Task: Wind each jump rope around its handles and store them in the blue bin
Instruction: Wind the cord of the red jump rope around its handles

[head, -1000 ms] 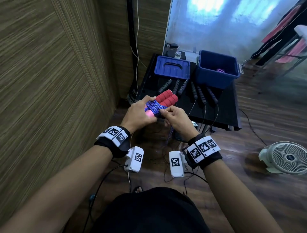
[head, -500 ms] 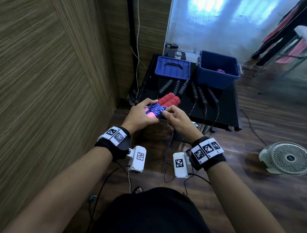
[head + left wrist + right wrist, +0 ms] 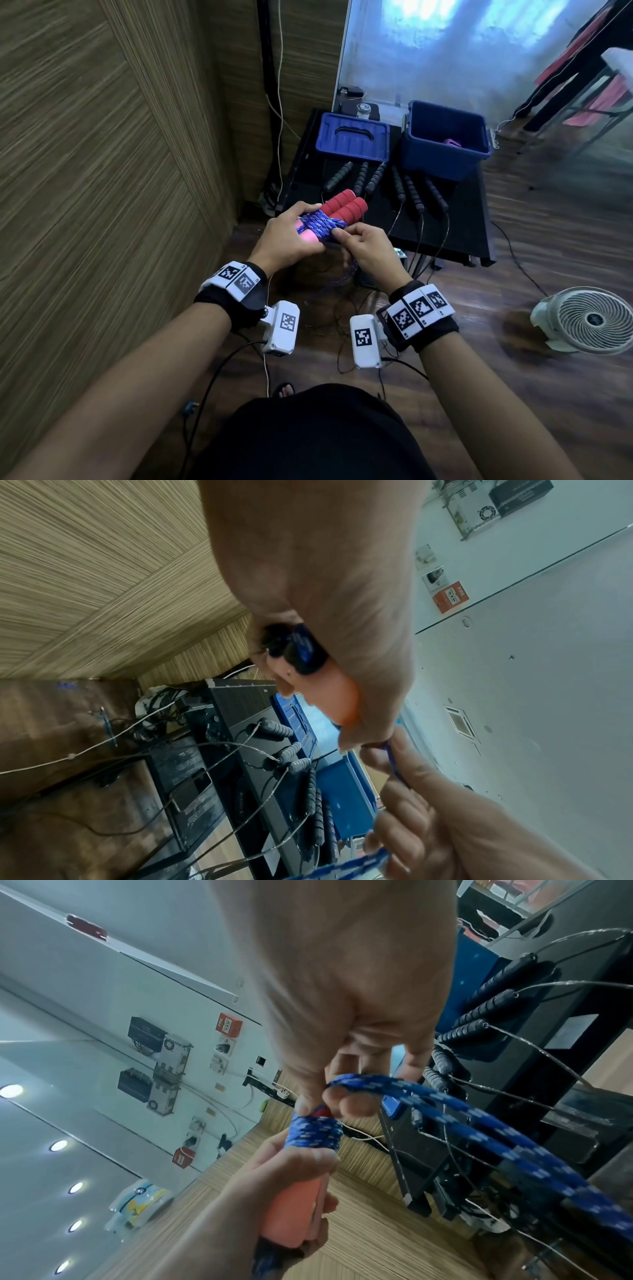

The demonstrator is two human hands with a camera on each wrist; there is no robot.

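Observation:
My left hand grips two red foam handles held side by side, with blue speckled rope wound round their middle. The coils show clearly in the right wrist view, just above the pink handle end. My right hand pinches the loose rope right next to the coils; the free length trails down toward the floor. The open blue bin stands on the black table, with something pink inside.
A blue lid lies left of the bin. Several black-handled jump ropes lie in a row on the table, cords hanging off the front. A white fan sits on the wooden floor at right. A wood-panelled wall runs along the left.
Both hands have risen slightly with the bundle, toward the table. My right hand has shifted up against the coils, and the hanging rope has shortened a little.

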